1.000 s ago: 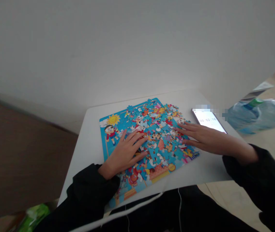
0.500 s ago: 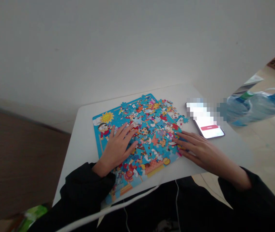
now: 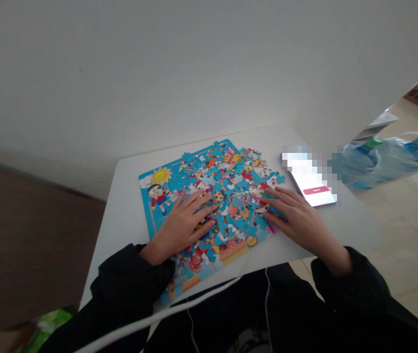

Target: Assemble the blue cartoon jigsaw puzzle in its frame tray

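Observation:
A blue cartoon puzzle board (image 3: pixel 146 208) lies on the small white table, its middle and right covered by a heap of loose jigsaw pieces (image 3: pixel 233 196). Over the left part of the heap rests my left hand (image 3: pixel 183 221), palm down, fingers stretched and slightly spread. My right hand (image 3: pixel 299 215) lies at the heap's right edge, fingers extended onto the pieces there. Neither hand has a piece visibly gripped; whatever lies under the palms is hidden. A printed sun and a figure with glasses show at the board's upper left.
A phone (image 3: pixel 310 184) with a lit screen lies on the white table (image 3: pixel 111 211), right of the pieces. A wall stands behind. Plastic-wrapped bottles (image 3: pixel 385 159) are on the floor at right. A white cable (image 3: pixel 179 309) crosses in front of my lap.
My right hand has shifted left, its fingers further over the pieces at the heap's right edge. My left hand has slid slightly right. The view has shifted a little.

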A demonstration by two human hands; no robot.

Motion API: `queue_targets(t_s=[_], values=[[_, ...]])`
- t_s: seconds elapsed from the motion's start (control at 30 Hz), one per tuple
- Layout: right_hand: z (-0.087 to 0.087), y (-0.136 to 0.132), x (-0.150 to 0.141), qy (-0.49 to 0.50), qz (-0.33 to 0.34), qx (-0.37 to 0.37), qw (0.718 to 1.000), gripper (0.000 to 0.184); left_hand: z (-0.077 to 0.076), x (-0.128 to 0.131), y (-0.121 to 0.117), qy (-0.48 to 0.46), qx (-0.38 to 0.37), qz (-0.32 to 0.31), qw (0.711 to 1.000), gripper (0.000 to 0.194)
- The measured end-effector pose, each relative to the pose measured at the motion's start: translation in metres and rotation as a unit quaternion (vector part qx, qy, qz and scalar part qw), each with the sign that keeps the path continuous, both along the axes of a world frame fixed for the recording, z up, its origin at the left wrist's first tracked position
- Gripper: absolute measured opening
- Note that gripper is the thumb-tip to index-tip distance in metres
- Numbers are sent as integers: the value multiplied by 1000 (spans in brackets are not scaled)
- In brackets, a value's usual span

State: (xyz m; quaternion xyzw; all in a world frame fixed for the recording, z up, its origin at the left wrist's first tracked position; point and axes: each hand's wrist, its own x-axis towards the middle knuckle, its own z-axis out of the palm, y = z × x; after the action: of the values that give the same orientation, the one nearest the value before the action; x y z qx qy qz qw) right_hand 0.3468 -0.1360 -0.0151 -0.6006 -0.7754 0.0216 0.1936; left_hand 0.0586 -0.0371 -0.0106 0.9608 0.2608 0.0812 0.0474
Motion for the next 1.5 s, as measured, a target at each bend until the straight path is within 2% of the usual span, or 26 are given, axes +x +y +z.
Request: queue_targets(t_s=[0.2, 0.37, 0.53, 0.73, 0.87, 1.03, 1.13, 1.27, 1.37, 1.5], values=[[-6, -1, 3, 35, 8, 7, 999, 37, 0, 3, -4, -13, -17, -35, 999, 39], [-13, 0, 6, 64, 29, 14, 997, 35, -1, 7, -11, -11, 1, -47, 999, 37], [-16, 0, 10, 41, 28, 32, 998, 35, -2, 9, -15, -9, 24, -57, 998, 39], [-6, -1, 12, -4, 4, 46, 999, 32, 1, 9, -14, -37, 39, -38, 998, 36], [2, 3, 17, -27, -6, 43, 999, 37, 5, 7, -14, -58, 66, -15, 996, 33], [25, 12, 22, -45, 17, 22, 999, 44, 7, 2, -11, -45, 85, 52, 994, 36], [45, 25, 22, -85, 17, 1, 996, 43, 5, 1, -9, -29, 79, 83, 993, 35], [65, 63, 18, -121, 35, -29, 992, 39, 1, 1, -7, 32, 65, 155, 985, 49], [70, 99, 6, -135, 29, -84, 987, 36, -1, 1, -6, 59, 45, 191, 979, 58], [65, 138, -29, -137, 88, -132, 978, 35, -3, 1, -6, 63, 15, 183, 981, 60]])
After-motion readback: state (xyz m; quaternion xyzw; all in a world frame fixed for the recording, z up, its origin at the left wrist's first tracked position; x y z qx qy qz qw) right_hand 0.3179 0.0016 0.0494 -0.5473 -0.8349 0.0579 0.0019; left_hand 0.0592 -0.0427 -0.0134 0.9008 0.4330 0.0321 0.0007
